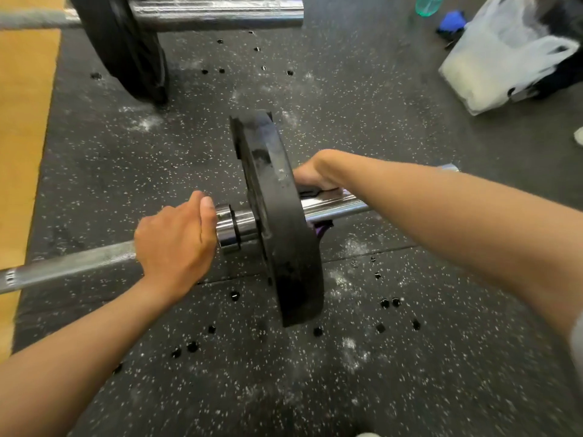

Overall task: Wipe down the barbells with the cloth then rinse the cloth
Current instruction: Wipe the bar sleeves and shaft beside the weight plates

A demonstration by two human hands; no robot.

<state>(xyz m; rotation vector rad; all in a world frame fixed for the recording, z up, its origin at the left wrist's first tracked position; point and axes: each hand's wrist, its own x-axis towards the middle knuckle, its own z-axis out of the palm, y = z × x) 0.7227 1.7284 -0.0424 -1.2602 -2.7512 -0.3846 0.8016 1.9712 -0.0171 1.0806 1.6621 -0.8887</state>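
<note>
A steel barbell [72, 266] lies across the speckled rubber floor with one black weight plate [280, 216] on its chrome sleeve [334, 208]. My left hand [176, 238] is closed around the bar just left of the collar. Behind the plate, my right hand [315, 178] grips the sleeve, partly hidden by the plate. A purple cloth [321, 230] shows under the sleeve right beside the plate, mostly hidden. Whether my right hand holds it I cannot tell. A second barbell [220, 14] with a black plate [123, 48] lies at the top.
A white plastic bag [498, 58] with dark contents sits at the top right, next to a blue item [452, 22] and a green bottle [429, 4]. A wooden platform [22, 137] borders the rubber mat on the left. Chalk dust marks the mat.
</note>
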